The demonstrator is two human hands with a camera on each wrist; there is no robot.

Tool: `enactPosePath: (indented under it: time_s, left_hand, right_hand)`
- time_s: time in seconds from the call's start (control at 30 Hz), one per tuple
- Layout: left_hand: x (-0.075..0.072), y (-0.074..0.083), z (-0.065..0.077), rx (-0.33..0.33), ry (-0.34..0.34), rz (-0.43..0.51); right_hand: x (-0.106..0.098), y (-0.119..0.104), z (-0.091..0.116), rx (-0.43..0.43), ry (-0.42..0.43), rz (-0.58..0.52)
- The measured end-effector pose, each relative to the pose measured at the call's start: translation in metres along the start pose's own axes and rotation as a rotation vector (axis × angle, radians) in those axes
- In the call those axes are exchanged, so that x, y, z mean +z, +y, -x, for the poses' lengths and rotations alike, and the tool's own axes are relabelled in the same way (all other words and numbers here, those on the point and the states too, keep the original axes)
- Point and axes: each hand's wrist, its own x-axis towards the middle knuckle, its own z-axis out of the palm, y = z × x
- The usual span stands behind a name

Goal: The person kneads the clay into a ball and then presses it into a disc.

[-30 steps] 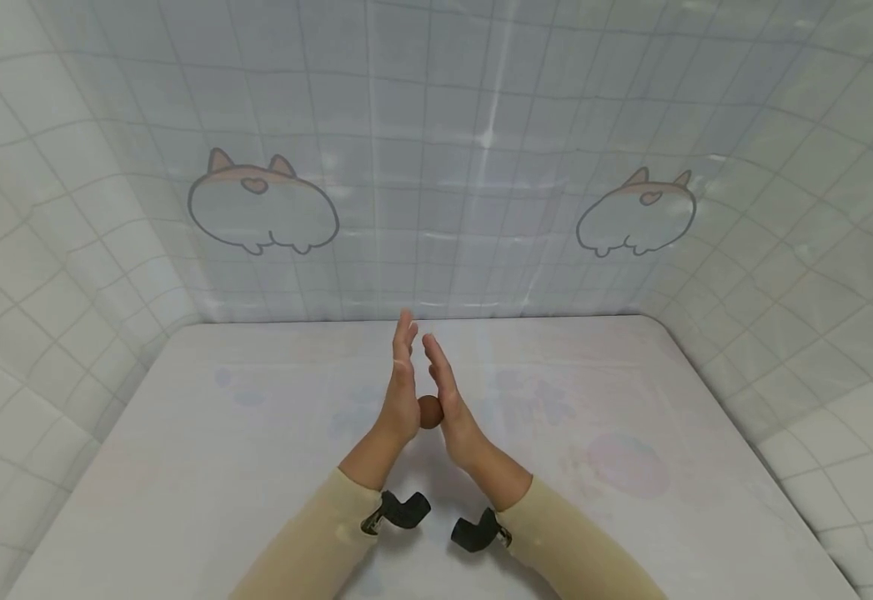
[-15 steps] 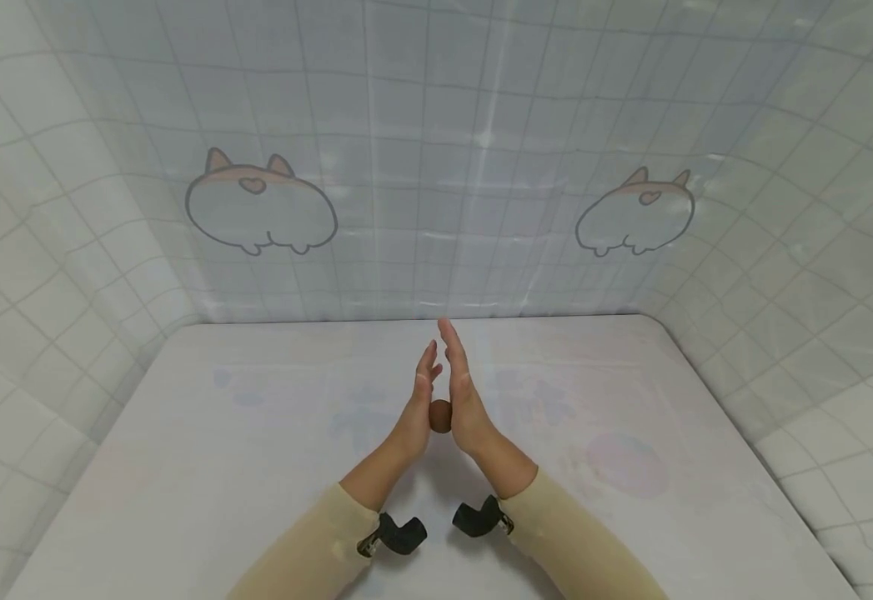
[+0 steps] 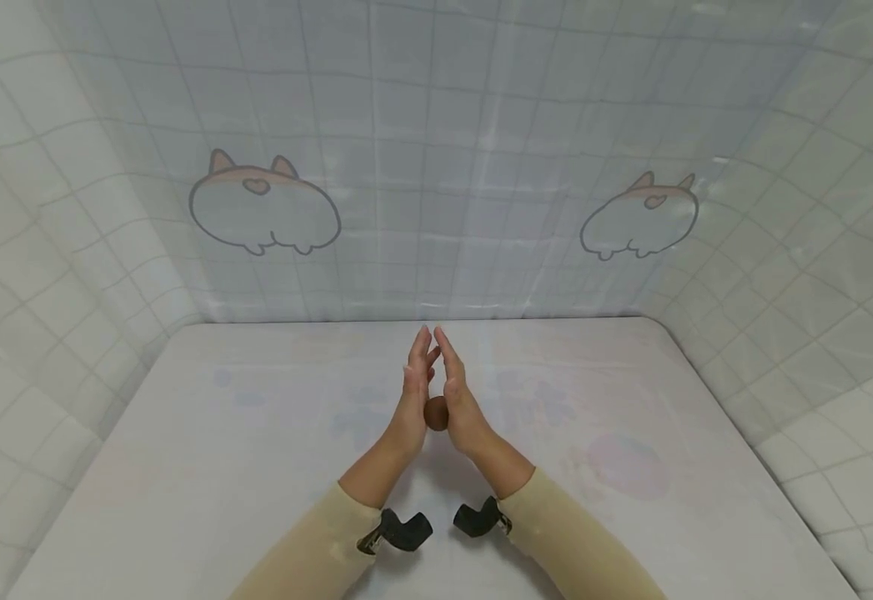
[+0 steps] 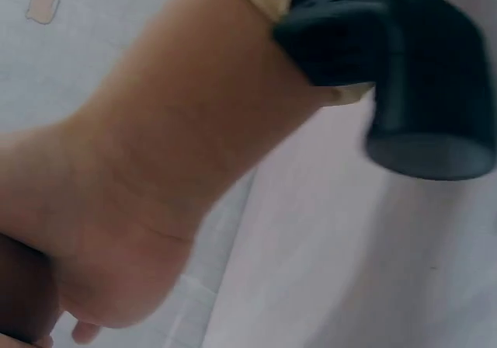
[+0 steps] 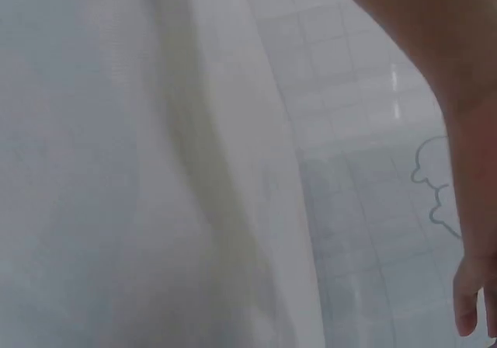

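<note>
A small brown ball (image 3: 437,413) is pressed between the palms of my two hands in the head view. The left hand (image 3: 410,408) lies against its left side, fingers straight and pointing away from me. On the other side, the palm of the right hand (image 3: 466,417) touches the ball, its fingers also straight. The fingertips of both hands come close together at the top. In the left wrist view the brown ball (image 4: 25,290) shows dark at the lower left, beside the heel of a hand. The right wrist view shows a forearm and hand, without the ball.
Beneath the hands is a white table (image 3: 218,467) with faint pastel prints. Grey-white gridded sheeting (image 3: 436,167) with cartoon animal outlines rises behind it and along both sides. A black wrist mount (image 3: 406,531) sits on the left sleeve, another black mount (image 3: 475,518) on the right.
The hands have slid back and forth against each other with the ball between them. The left fingertips moved back, then forward; the right ones did the opposite, and they are now nearly level.
</note>
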Motion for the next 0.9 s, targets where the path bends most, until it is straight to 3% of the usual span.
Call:
enactPosePath:
  time_s: [0.27,0.53,0.9]
  left_hand:
    - [-0.007,-0.004,-0.009,-0.008,0.045,-0.076]
    - [-0.007,-0.013,-0.008,-0.131,-0.009,-0.116]
    - [-0.003,-0.015,0.001,-0.157,-0.073,-0.067]
  right_hand:
    - [0.007,-0.002,0.002,-0.114,-0.009,0.031]
    - [0.002,-0.015,-0.004,-0.166,0.058,0.029]
    - [-0.008,0.0,-0.012,-0.017,0.065,0.076]
